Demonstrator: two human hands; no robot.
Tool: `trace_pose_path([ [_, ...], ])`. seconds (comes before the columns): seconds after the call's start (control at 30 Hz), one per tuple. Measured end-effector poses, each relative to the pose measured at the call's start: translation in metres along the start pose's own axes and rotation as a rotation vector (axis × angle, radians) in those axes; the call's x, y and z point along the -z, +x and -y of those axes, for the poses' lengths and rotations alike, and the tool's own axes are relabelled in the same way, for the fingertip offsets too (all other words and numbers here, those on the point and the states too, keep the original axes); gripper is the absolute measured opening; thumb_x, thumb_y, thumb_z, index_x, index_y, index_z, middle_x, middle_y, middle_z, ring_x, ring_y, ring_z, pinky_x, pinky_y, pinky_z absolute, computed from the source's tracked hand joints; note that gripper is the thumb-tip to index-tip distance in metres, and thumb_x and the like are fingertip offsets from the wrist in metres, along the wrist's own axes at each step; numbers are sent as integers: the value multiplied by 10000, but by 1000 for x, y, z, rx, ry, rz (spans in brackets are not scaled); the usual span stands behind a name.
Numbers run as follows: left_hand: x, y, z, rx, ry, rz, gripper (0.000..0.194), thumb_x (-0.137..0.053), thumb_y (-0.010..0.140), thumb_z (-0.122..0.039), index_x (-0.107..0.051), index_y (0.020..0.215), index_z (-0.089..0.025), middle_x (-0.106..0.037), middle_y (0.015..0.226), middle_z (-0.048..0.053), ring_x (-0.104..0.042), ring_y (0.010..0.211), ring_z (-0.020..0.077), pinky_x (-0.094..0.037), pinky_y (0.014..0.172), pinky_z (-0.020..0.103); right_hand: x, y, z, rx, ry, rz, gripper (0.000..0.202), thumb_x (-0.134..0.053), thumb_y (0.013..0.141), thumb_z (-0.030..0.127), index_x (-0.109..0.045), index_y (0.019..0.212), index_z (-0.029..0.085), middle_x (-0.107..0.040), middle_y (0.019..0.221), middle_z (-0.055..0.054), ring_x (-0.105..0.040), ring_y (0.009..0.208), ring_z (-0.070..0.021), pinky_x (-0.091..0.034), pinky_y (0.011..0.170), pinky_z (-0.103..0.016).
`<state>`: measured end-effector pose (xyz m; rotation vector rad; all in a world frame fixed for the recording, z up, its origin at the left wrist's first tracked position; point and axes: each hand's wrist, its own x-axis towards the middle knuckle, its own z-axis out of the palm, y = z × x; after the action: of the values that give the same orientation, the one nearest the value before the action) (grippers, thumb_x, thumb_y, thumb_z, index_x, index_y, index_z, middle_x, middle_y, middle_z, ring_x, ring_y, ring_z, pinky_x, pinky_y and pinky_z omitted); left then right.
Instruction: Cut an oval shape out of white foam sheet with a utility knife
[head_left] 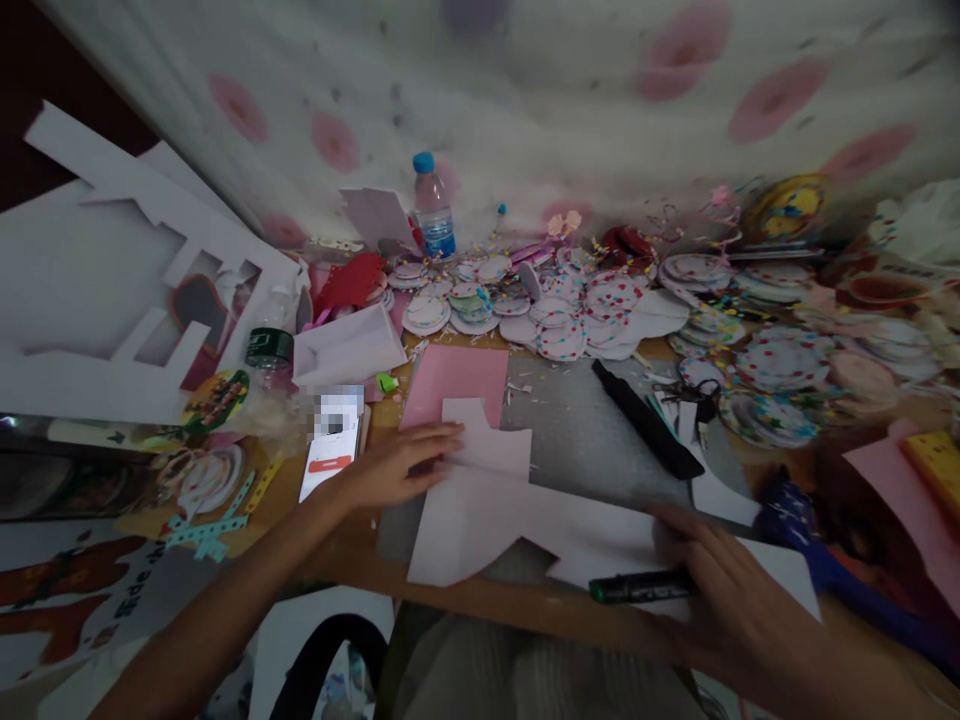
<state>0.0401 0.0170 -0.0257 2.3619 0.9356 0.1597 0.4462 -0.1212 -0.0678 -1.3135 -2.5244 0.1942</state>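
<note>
While left hand (394, 465), unclenched, touches white card (495, 505) at ten o'clock, right hand (720, 575) clasps black marker (634, 587) at four

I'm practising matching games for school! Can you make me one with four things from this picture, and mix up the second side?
Things:
1. marker
2. pink sheet
3. phone
4. bottle standing at the back

Places, colours and states:
A. has its screen lit up
B. has a blue cap
C. is held in the right hand
D. is partly covered by the white cut paper

Right pairs: 1-C, 2-D, 3-A, 4-B
</note>
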Motion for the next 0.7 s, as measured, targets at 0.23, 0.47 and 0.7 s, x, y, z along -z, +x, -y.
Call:
trace_pose_path([
  [0.23,-11,5,12,-57,151,156,892,-695,739,-573,-309,1479,-259,-235,1569,120,-214,1454,279,-126,1188,510,13,0,-5,13,-5,86,431,-714,711,301,-523,1070,159,-562,1273,-207,-502,1228,-350,-496,937,-485],
  [0.47,2,6,24,-92,125,173,830,-757,710,-483,-409,1432,-266,-316,1541,128,-305,1422,270,-249,1162,451,5,22,4,21,15,80,457,-663,689,212,-494,1104,127,-527,1292,-218,-463,1249,-348,-433,1004,-512],
  [0.7,6,13,15,-68,255,200,864,-747,651,-588,-453,1394,-257,-383,1505,158,-345,1392,336,-147,1153,573,-9,16,-1,-12,44,98,416,-643,683,197,-490,1067,146,-502,1309,-222,-454,1252,-366,-440,989,-515],
])
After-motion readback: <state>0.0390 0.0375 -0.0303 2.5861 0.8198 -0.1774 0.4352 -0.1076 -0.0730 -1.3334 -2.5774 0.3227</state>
